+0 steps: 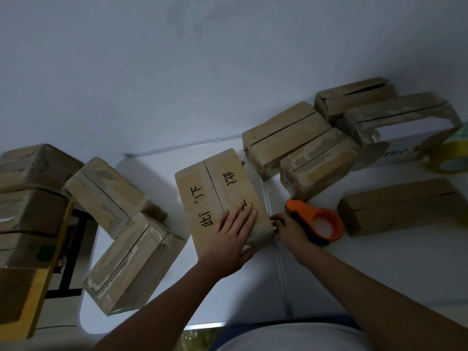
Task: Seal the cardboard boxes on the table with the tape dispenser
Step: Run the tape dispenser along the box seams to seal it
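1. My left hand (234, 234) lies flat, fingers straight, pressing the top of the printed cardboard box (220, 196) at the table's (379, 269) middle.
2. My right hand (288, 230) grips the orange tape dispenser (319, 222), just beside that box's right edge.
3. More boxes (286, 138) sit behind and to both sides.

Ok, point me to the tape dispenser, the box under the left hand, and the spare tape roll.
tape dispenser (326, 225): head view, on its orange ring.
printed box (215, 188): head view, top flap beside the seam.
tape roll (448, 155): head view, yellowish outer band at the right edge.
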Action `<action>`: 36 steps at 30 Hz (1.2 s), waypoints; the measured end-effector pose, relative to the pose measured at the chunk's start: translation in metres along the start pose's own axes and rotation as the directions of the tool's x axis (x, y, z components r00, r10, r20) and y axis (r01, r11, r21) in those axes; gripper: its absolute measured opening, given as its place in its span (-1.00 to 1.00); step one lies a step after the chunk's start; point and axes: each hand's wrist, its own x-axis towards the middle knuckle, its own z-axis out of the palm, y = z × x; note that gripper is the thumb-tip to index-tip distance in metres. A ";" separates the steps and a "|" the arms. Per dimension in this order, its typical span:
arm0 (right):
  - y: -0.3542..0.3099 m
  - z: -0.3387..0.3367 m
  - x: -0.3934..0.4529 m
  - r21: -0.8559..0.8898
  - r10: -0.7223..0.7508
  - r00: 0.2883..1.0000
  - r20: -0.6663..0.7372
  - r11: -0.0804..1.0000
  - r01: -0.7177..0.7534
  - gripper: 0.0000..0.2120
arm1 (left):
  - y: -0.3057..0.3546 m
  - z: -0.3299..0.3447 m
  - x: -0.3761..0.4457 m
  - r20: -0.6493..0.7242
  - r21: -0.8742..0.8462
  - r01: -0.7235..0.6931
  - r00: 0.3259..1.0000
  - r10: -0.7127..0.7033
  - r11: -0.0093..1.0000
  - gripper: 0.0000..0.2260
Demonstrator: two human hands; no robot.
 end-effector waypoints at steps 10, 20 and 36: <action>-0.024 0.012 -0.061 0.037 -0.203 0.973 0.107 0.979 0.200 -0.49 | 0.000 0.005 0.002 -0.047 0.010 -0.010 0.999 0.011 1.000 -0.24; -0.006 -0.001 -0.058 0.035 -0.224 0.973 0.057 0.974 0.222 -0.55 | -0.005 0.003 -0.001 -0.045 -0.005 -0.171 0.984 0.170 0.985 -0.30; -0.060 0.036 -0.074 -0.595 -0.572 0.676 0.465 0.364 0.717 -0.46 | -0.010 -0.028 -0.100 0.367 -0.910 0.344 0.416 -0.832 -0.230 -0.66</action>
